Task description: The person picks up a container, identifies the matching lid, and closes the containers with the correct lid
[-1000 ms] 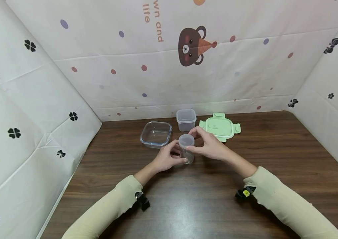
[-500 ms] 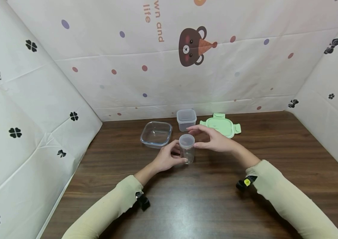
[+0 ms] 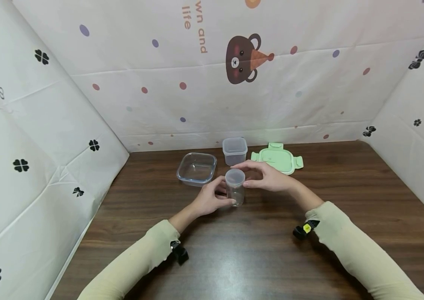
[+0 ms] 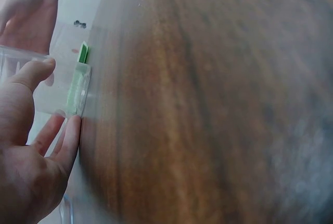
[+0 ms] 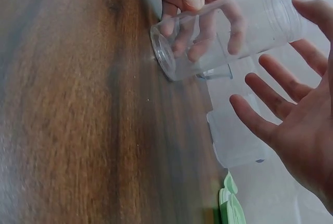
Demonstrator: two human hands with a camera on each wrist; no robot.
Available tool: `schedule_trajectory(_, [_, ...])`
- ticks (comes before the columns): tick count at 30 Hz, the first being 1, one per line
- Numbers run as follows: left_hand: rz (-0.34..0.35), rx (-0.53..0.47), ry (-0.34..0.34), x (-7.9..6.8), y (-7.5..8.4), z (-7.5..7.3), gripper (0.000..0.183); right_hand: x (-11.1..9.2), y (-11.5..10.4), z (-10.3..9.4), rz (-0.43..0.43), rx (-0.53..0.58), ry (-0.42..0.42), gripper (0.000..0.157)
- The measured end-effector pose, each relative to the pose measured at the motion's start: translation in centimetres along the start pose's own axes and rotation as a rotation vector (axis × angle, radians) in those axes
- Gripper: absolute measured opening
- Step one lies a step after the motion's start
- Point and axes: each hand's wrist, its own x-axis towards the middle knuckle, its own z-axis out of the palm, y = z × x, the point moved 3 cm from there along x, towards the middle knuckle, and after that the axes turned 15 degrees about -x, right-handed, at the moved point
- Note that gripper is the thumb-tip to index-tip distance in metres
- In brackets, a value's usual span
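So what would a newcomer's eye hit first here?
Probably the clear jar, upright in mid-picture in the head view, left hand round its body, right hand spread at its cap. Next, the bright green lid lying on the table behind the right hand. Then the bear print, sideways on the backdrop above.

Right hand (image 3: 269,177) shifted; thumb (image 3: 251,183) now at right edge of lid (image 3: 235,177).

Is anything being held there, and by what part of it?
Yes: a clear jar, by its lower body, in the left hand. The right hand is at the lid; whether it grips is unclear.
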Motion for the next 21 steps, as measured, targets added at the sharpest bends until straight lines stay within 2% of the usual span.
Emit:
schedule_trajectory(3, [0.0,-0.019,0.001,0.6,-1.7,-0.3,0.062,0.0,-0.1,0.1,0.005,-0.002,0.006,0.056])
schedule_trajectory(5, [0.042,0.023,-0.011,0.1,-0.9,-0.3,0.062,0.0,-0.1,0.1,0.004,-0.004,0.009,0.056])
schedule_trajectory(8, [0.064,0.024,-0.021,0.2,-1.4,-0.4,0.063,-0.1,-0.2,0.2,0.01,-0.006,0.017,0.057])
schedule_trajectory(10, [0.062,0.02,-0.017,0.3,-1.6,-0.5,0.062,-0.2,-0.3,0.4,0.018,-0.017,0.03,0.057])
schedule_trajectory(12, [0.034,-0.032,-0.01,1.1,-3.3,-0.7,0.062,-0.3,-0.4,0.6,0.029,-0.026,0.046,0.056])
schedule_trajectory(21, [0.045,-0.028,-0.003,1.3,-3.8,-0.8,0.062,-0.8,-1.3,1.8,0.098,-0.048,0.162,0.05])
